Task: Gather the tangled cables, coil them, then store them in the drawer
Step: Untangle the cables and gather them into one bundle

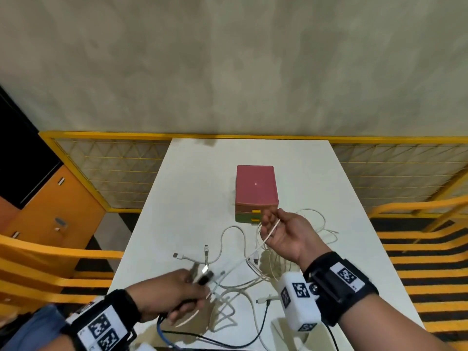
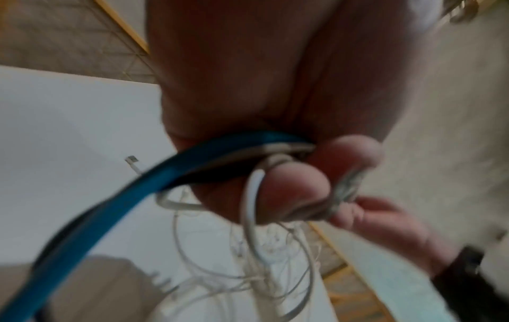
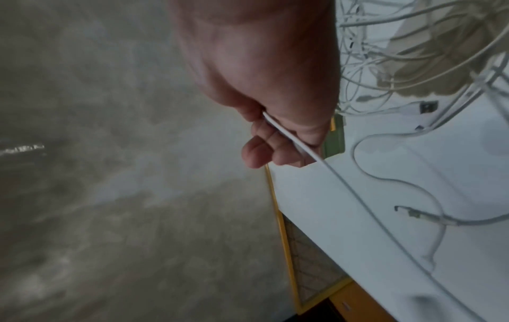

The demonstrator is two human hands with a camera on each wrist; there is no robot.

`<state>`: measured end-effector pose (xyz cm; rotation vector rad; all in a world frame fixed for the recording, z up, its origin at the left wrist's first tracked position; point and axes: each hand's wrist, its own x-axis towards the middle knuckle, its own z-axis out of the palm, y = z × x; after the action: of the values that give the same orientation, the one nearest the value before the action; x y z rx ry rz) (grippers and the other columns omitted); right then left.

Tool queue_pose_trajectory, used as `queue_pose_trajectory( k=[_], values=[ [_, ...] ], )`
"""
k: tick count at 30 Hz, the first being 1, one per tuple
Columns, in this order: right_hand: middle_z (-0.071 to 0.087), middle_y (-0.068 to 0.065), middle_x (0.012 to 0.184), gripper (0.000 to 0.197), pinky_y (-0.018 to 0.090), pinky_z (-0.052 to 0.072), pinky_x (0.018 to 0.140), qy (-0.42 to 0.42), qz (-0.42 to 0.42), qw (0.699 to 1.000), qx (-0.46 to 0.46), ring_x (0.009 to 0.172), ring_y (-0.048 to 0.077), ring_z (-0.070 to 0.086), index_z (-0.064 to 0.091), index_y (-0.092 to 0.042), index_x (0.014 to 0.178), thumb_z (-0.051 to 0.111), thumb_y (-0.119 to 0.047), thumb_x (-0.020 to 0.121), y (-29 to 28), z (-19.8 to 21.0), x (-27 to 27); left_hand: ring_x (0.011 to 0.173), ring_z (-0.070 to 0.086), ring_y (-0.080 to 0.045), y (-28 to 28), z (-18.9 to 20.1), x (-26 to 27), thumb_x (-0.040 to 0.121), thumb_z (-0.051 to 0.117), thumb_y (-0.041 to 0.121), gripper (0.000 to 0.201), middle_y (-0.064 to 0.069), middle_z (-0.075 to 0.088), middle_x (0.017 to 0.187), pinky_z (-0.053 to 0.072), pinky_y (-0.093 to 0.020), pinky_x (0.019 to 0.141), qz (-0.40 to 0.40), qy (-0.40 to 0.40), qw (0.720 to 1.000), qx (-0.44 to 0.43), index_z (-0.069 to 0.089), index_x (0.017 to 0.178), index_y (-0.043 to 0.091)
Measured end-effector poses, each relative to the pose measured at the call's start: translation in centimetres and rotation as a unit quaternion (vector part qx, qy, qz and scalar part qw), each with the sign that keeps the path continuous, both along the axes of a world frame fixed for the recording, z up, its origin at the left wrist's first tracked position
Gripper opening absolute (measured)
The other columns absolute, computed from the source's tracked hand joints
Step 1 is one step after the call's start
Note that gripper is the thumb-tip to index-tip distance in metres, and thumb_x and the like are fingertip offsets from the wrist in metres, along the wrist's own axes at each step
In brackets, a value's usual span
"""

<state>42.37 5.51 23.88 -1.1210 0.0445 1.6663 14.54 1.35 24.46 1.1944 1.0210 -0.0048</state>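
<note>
The left hand (image 1: pixel 174 295) at seven o'clock clutches a bunch of cables (image 1: pixel 228 282), the blue cable (image 2: pixel 91 209) among them; the right hand (image 1: pixel 283 236) at four o'clock pinches one white cable (image 3: pixel 292 139). Pulling could tighten knots. The drawer box (image 1: pixel 255 191) sits closed at twelve.

The table (image 1: pixel 192 188) is white. The drawer box (image 1: pixel 255 190) has a red top, a green lower drawer and yellow handles. Most cables (image 1: pixel 233 252) are white; one cable (image 2: pixel 91 220) is blue, another (image 1: pixel 263 317) black. The railing (image 1: pixel 106 136) is yellow; the wristbands (image 1: pixel 339 287) are black with black-and-white square markers.
</note>
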Motion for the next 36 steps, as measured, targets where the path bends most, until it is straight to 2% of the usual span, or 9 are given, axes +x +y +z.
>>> queue_pose_trajectory(
  k=[4,6,11,15,23,27,31,33,36],
  values=[
    [0.075,0.01,0.076,0.022,0.032,0.054,0.061,-0.048,0.065,0.997,0.012,0.065,0.022,0.073,0.057,-0.013,0.1,0.037,-0.021,0.105,-1.5,-1.2,-1.7,0.038,0.032,-0.013,1.7,1.7,2.9,0.102,0.05,0.025,0.027,-0.005,0.054,0.063,0.028,-0.022,0.039,0.269,-0.134,0.949,0.089,0.06,0.084,0.007],
    [0.076,0.013,0.089,0.025,0.035,0.056,0.064,-0.045,0.094,0.994,0.025,0.074,0.025,0.075,0.057,-0.009,0.104,0.036,-0.022,0.106,-2.1,-1.3,-2.8,0.038,0.033,-0.01,2.9,2.3,5.6,0.099,0.056,0.019,0.018,0.005,0.058,0.059,0.026,-0.02,0.04,0.3,-0.136,0.928,0.173,0.062,0.085,0.009],
    [0.075,0.015,0.082,0.041,0.033,0.06,0.06,0.021,0.107,0.992,0.057,0.067,0.024,0.072,0.065,-0.002,0.094,0.033,-0.025,0.106,-2.8,0.4,-4.4,0.071,0.07,-0.014,2.7,1.3,10.2,0.074,0.076,0.02,0.009,0.001,0.076,0.075,0.057,-0.032,0.071,0.222,-0.082,0.929,0.286,0.071,0.081,0.017],
    [0.071,0.012,0.064,0.037,0.03,0.056,0.05,0.029,0.112,0.992,0.044,0.055,0.022,0.07,0.059,-0.003,0.09,0.034,-0.027,0.105,-3.0,1.0,-3.7,0.063,0.06,-0.008,2.0,0.3,10.3,0.069,0.074,0.02,0.01,0.01,0.066,0.068,0.05,-0.03,0.067,0.188,-0.069,0.937,0.286,0.067,0.075,0.017],
    [0.074,0.018,0.106,0.029,0.053,0.046,0.092,-0.026,0.13,0.989,0.059,0.095,0.03,0.072,0.056,-0.009,0.092,0.033,-0.02,0.105,0.3,2.1,-1.0,0.046,0.041,-0.002,-1.1,0.6,6.3,0.084,0.063,0.005,0.02,0.013,0.051,0.057,0.034,-0.014,0.045,0.046,-0.036,0.98,0.19,0.061,0.071,0.02],
    [0.067,0.018,0.123,0.027,0.054,0.042,0.098,-0.024,0.101,0.994,0.034,0.119,0.031,0.061,0.053,-0.011,0.095,0.031,-0.021,0.106,1.1,1.9,0.6,0.055,0.044,-0.01,-2.1,0.6,2.6,0.083,0.064,0.016,0.014,0.01,0.053,0.063,0.034,-0.022,0.052,-0.102,0.022,0.981,0.162,0.063,0.073,0.025],
    [0.075,0.015,0.103,0.033,0.051,0.048,0.091,-0.028,0.091,0.995,0.027,0.101,0.03,0.069,0.06,-0.008,0.105,0.03,-0.023,0.107,0.4,0.4,0.1,0.057,0.051,-0.001,-1.4,1.3,1.0,0.082,0.067,0.014,0.015,0.005,0.064,0.069,0.04,-0.019,0.057,-0.19,0.078,0.964,0.17,0.066,0.072,0.026],
    [0.076,0.015,0.099,0.032,0.05,0.049,0.088,-0.032,0.073,0.997,0.025,0.097,0.03,0.07,0.058,-0.01,0.11,0.03,-0.023,0.107,0.0,-0.1,-0.3,0.051,0.048,-0.004,-0.6,2.1,2.0,0.082,0.073,0.02,0.01,-0.007,0.068,0.074,0.04,-0.019,0.05,-0.087,0.048,0.978,0.185,0.067,0.073,0.019],
    [0.076,0.017,0.097,0.029,0.05,0.05,0.089,-0.03,0.086,0.996,0.024,0.1,0.032,0.069,0.059,-0.008,0.105,0.035,-0.024,0.106,-1.0,-0.7,-1.7,0.04,0.041,0.0,1.1,2.4,5.5,0.085,0.075,0.019,0.02,0.011,0.052,0.05,0.034,-0.014,0.043,0.159,-0.015,0.957,0.244,0.064,0.077,0.005]
  ],
)
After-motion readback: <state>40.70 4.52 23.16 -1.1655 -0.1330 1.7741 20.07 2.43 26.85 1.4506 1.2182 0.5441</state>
